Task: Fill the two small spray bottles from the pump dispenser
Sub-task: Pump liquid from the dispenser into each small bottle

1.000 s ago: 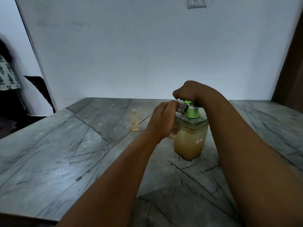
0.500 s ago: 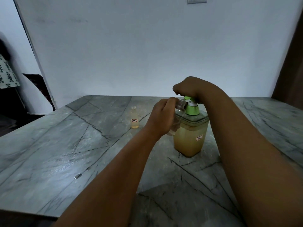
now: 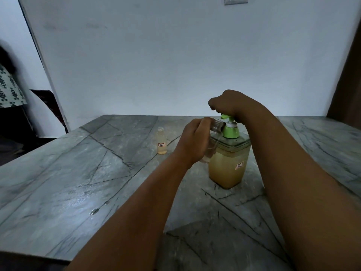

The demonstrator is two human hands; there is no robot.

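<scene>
While right hand [image 3: 224, 103] curls on pump dispenser [image 3: 228, 163] head, left hand [image 3: 197, 141] grips tilted spray bottle [image 3: 214, 133] w/ mouth at nozzle; 2nd bottle [image 3: 161, 141] upright on bench [image 3: 78, 173]

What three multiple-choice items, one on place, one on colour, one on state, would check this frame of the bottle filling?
1. Where does the filled small bottle stand?
A. left of the pump dispenser
B. right of it
C. on top of it

2. What colour is the pump head?
A. red
B. green
C. black

3. What is the left hand doing?
A. lying flat on the table
B. hanging idle
C. holding a clear bottle tilted to the spout

Key: 1 A, it stands apart on the dispenser's left; 2 B, spout and collar are green; 3 C, its fingers wrap the bottle while the right hand is on the pump.
</scene>
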